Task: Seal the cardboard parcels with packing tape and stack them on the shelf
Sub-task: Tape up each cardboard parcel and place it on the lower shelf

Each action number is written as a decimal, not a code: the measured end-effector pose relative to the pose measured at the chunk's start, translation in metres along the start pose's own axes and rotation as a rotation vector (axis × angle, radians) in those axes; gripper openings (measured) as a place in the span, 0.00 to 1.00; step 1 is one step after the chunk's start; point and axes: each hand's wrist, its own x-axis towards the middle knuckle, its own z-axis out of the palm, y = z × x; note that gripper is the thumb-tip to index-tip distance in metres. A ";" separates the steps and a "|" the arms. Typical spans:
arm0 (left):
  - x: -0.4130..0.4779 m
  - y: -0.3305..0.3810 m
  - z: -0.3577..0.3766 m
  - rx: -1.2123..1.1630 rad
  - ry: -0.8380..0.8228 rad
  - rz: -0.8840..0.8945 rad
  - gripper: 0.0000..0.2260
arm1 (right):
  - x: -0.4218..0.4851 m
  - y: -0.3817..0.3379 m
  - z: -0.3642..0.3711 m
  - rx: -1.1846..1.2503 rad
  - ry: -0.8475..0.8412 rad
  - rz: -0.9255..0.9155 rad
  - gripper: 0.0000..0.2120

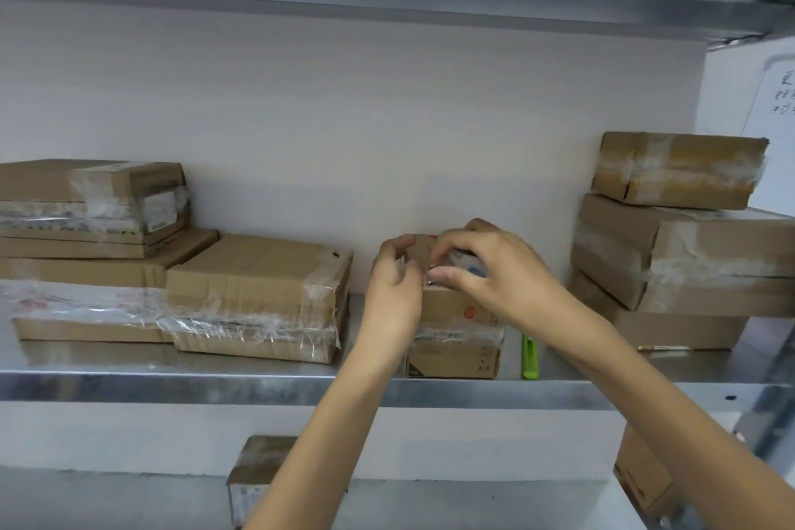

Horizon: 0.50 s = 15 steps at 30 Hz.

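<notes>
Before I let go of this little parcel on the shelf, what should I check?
1. Grip: ok, left hand and right hand both hold the small parcel.
2. Support: ok, it rests on the lower box.
3. Top seal: cannot tell, fingers cover it.
4. Square on the stack: cannot tell, hands hide the edges.
5. Green cutter out of the way: ok, it lies on the shelf beside the lower box.
6. Side room: ok, gaps to the left stack and right stack.
</notes>
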 end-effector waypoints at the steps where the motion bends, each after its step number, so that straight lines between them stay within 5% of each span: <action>1: 0.001 0.001 0.000 0.039 0.001 0.016 0.15 | 0.000 0.001 0.001 0.023 0.023 0.005 0.04; 15: -0.001 0.014 0.000 0.642 -0.018 0.075 0.18 | -0.013 -0.002 0.014 -0.203 0.344 -0.089 0.01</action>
